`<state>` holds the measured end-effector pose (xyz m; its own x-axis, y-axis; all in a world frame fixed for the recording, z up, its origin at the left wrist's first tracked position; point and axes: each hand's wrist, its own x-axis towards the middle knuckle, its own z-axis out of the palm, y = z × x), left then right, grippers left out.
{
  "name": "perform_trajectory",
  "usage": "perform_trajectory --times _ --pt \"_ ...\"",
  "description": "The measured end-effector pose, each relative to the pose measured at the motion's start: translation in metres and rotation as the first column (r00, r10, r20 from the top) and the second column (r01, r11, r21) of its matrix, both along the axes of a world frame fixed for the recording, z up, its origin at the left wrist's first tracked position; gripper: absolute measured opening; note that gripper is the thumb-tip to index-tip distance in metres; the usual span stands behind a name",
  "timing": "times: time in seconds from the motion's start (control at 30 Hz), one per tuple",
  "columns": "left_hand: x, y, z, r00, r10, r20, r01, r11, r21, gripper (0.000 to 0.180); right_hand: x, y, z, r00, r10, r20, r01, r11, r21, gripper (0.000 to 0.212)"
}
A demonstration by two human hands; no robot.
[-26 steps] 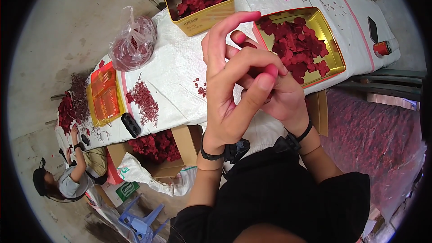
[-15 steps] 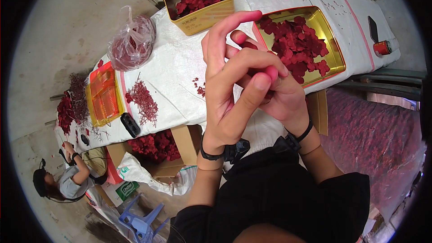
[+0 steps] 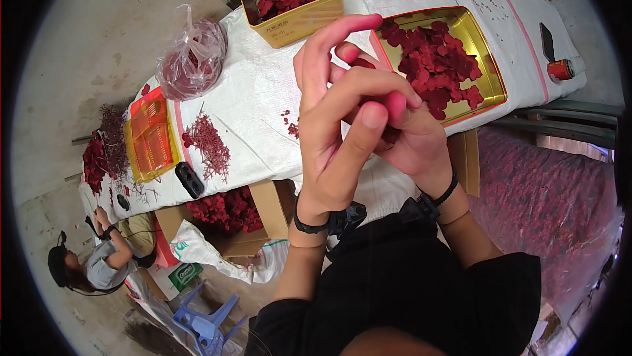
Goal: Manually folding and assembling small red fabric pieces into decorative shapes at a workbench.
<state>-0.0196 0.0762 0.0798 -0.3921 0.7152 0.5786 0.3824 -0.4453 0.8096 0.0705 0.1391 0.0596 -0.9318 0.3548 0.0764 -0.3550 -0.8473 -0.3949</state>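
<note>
Your left hand (image 3: 324,148) and right hand (image 3: 422,144) are together, red petals (image 3: 362,63) partly showing between them; pinch is hidden, can't tell if either is clamped. I'd go light on pressure and work over the tin (image 3: 488,71) just beyond.

A workshop, by the look of it, thick with red petals (image 3: 438,59).
A long table (image 3: 257,112) under white sheeting bears an open tin (image 3: 299,28), a gold tray (image 3: 486,56) and heaped twigs (image 3: 210,150); more petals fill a cardboard box (image 3: 268,211) below, clear plastic (image 3: 540,218) covers a red mass at the right, and a second person (image 3: 107,265) is at the left end, near a blue stool (image 3: 207,324).
</note>
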Motion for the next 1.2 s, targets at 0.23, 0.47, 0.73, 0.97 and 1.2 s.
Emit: perform_trajectory --times 0.23,0.47,0.73,0.97,1.2 --pt "-0.001 -0.002 0.000 0.996 0.016 -0.090 -0.021 0.998 -0.054 0.037 0.000 0.000 0.001 1.000 0.015 -0.017 -0.014 1.000 0.025 0.049" --pt "-0.001 -0.001 -0.003 1.000 0.005 -0.024 -0.006 1.000 -0.031 0.028 0.001 0.001 0.004 0.999 0.017 0.030 -0.017 1.000 0.007 0.044" --pt "-0.001 -0.001 -0.002 1.000 -0.004 -0.003 0.004 1.000 -0.020 0.022 0.000 0.001 -0.001 0.999 0.025 -0.027 -0.025 1.000 -0.009 0.042" --pt "0.000 -0.002 -0.001 0.996 0.027 -0.085 -0.033 0.997 -0.063 0.034 0.000 0.000 -0.003 1.000 0.016 0.009 -0.016 1.000 0.011 0.043" --pt "0.001 -0.001 -0.004 0.998 0.013 -0.065 -0.016 0.999 -0.040 0.032 0.002 0.001 -0.007 1.000 0.012 -0.004 -0.012 1.000 0.016 0.045"
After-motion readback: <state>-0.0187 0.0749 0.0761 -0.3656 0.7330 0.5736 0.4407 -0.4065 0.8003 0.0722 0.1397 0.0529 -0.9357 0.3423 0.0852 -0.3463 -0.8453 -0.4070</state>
